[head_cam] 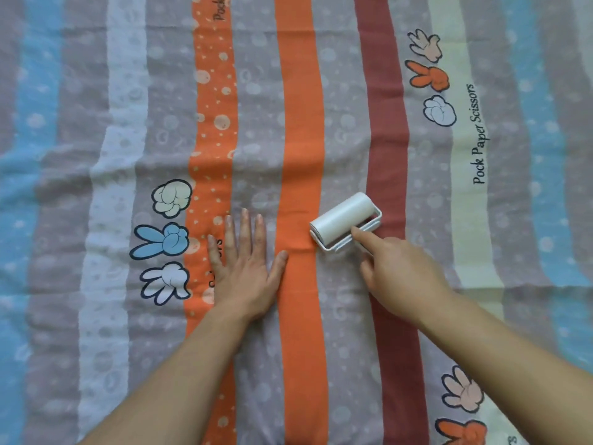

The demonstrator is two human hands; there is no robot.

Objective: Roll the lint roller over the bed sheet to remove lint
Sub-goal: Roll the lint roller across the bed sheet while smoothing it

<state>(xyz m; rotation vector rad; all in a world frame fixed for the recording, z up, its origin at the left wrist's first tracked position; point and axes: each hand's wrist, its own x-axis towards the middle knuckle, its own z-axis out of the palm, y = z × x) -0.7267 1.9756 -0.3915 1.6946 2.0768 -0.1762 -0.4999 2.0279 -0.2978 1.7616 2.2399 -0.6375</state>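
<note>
Lint roller (345,220) set on bed sheet (96,316) just right of plain orange stripe (301,139), handle held in right grip (398,268). Left grip (244,271) laid flat, fingers straight, just left of stripe, printed cartoon hands (163,240) beyond.

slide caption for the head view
Right hand holds a white lint roller on the striped bed sheet while the flat left hand presses it.
</note>
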